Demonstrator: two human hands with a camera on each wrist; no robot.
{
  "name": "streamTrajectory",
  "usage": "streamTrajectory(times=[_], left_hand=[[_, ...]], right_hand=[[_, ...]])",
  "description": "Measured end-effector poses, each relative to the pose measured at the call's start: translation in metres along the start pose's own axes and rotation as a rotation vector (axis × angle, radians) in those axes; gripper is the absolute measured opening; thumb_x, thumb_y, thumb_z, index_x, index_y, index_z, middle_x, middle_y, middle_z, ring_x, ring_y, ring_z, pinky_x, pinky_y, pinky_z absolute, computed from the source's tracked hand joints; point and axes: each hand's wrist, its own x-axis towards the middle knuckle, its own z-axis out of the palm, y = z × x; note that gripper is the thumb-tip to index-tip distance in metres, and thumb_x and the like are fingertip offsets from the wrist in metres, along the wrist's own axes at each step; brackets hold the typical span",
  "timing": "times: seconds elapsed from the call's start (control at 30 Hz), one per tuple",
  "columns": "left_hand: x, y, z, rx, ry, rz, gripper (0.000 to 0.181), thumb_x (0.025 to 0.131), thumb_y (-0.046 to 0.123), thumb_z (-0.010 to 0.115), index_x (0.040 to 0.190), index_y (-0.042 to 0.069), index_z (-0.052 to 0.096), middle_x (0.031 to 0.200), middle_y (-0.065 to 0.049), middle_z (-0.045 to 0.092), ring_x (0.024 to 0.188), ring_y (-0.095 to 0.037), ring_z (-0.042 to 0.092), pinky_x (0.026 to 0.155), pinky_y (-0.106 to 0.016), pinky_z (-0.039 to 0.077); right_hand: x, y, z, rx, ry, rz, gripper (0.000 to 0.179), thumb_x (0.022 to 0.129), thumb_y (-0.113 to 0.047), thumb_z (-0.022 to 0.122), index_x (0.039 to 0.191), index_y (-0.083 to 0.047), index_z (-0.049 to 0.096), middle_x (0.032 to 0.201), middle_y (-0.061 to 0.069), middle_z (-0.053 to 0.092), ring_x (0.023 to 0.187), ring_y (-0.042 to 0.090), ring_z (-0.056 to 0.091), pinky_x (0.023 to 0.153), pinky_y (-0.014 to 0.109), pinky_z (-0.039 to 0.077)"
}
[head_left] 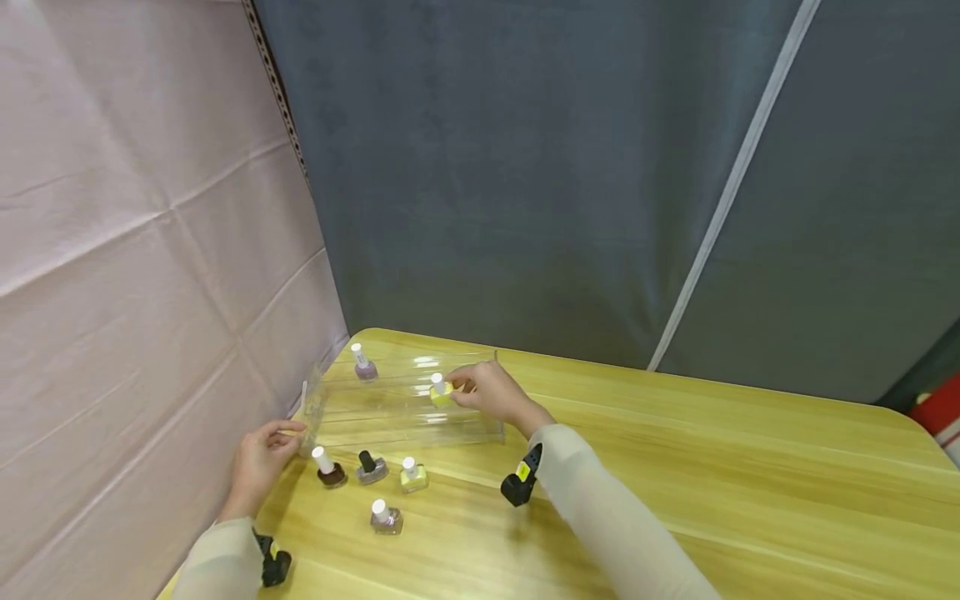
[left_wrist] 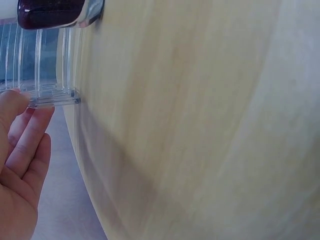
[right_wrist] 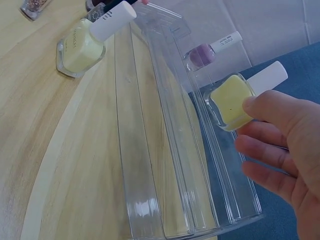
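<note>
My right hand [head_left: 491,392] pinches a bottle of yellow nail polish [right_wrist: 232,100] with a white cap, over the upper tiers of a clear stepped display rack [right_wrist: 180,165]. Whether the bottle touches the rack I cannot tell. At the rack's left end, my left hand [left_wrist: 22,165] grips the side edge between thumb and fingers. A purple nail polish [head_left: 365,369] stands on the back tier at the left. In front of the rack are a dark nail polish [head_left: 332,476], a greyish one with a black cap [head_left: 372,472] and another yellow one [head_left: 414,477].
A glittery nail polish [head_left: 387,522] stands nearer the front of the wooden table [head_left: 675,467]. A pale cloth wall [head_left: 165,292] rises close along the left side, and a dark blue-grey curtain [head_left: 510,183] hangs behind the table.
</note>
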Motion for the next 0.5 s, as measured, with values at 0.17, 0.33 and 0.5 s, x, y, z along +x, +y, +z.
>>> streamTrajectory(times=[0.17,0.33,0.5], left_hand=[[-0.0026,-0.0023,-0.0013,-0.002,0.018,0.000,0.012,0.081,-0.004,0.068,0.093,-0.005,0.067,0.072,-0.018,0.067,0.056,-0.019,0.064,0.046,-0.019,0.044],[-0.0037,-0.0030,-0.0017,0.001,0.012,0.003,0.013,0.081,-0.004,0.068,0.094,-0.005,0.068,0.073,-0.018,0.067,0.057,-0.022,0.064,0.047,-0.019,0.045],[-0.0043,-0.0024,-0.0009,0.009,0.015,-0.002,0.012,0.081,-0.003,0.068,0.093,-0.004,0.068,0.073,-0.018,0.067,0.057,-0.021,0.064,0.047,-0.018,0.045]], right_hand=[[0.0035,-0.0013,0.0019,-0.011,-0.006,0.001,0.028,0.088,-0.013,0.065,0.115,-0.007,0.066,0.098,0.005,0.069,0.081,0.013,0.064,0.069,0.023,0.051],[0.0069,-0.0017,0.0017,0.015,0.005,0.013,0.027,0.087,-0.012,0.066,0.114,-0.007,0.066,0.097,0.004,0.068,0.080,0.012,0.064,0.068,0.022,0.051],[0.0093,-0.0015,0.0016,0.030,0.014,0.004,0.025,0.087,-0.011,0.066,0.111,-0.006,0.067,0.096,0.004,0.068,0.078,0.011,0.063,0.064,0.021,0.050]])
